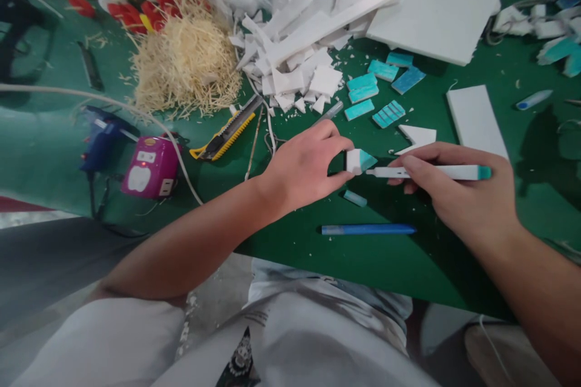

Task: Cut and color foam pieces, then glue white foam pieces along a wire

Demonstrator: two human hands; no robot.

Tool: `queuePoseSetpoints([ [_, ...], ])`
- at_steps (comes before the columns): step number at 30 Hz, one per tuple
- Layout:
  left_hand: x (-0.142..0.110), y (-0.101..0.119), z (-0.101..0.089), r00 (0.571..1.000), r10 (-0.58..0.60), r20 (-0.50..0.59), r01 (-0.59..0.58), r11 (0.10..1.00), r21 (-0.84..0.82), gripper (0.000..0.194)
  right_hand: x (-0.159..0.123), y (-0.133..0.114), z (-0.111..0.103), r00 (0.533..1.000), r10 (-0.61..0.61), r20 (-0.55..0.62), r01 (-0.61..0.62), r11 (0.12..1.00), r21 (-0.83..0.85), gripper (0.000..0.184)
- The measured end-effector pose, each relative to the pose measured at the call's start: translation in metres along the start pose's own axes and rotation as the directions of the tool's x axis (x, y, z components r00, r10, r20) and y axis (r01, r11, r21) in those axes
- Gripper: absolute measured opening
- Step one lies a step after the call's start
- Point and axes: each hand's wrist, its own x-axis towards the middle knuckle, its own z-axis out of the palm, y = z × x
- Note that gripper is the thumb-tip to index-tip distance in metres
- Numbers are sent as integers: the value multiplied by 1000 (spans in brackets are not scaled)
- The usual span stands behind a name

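So the little white foam piece (353, 161) with the teal tip is just past the blue pen (368, 229), pinched between the left hand's (302, 160) thumb and finger, which arch with a gap behind it. The right hand (476, 193) is curled around a white marker (462, 173), also past that pen, nib right by the teal end (can't tell if it's touching). Farther beyond the pen sit some teal blocks (359, 110), with a yellow box cutter (227, 133) off to its left.
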Motion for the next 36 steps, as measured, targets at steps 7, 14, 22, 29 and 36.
queuePoseSetpoints([
  [7,0,-1,0,1000,11,7,-11,1000,6,31,3,-4,3,999,-36,16,36,999,5,12],
  [14,0,-1,0,1000,6,4,-6,1000,-1,30,0,-8,2,999,33,1,-33,999,0,13],
  [22,0,0,-1,1000,6,15,-6,1000,4,32,2,-3,2,1000,-10,21,10,1000,-4,13],
  [29,0,-1,0,1000,12,2,-12,1000,-3,31,3,-5,-2,996,6,86,-6,1000,0,12],
  [36,0,0,-1,1000,16,0,-16,1000,-16,31,-5,-16,-1,994,84,66,-84,996,-11,12],
])
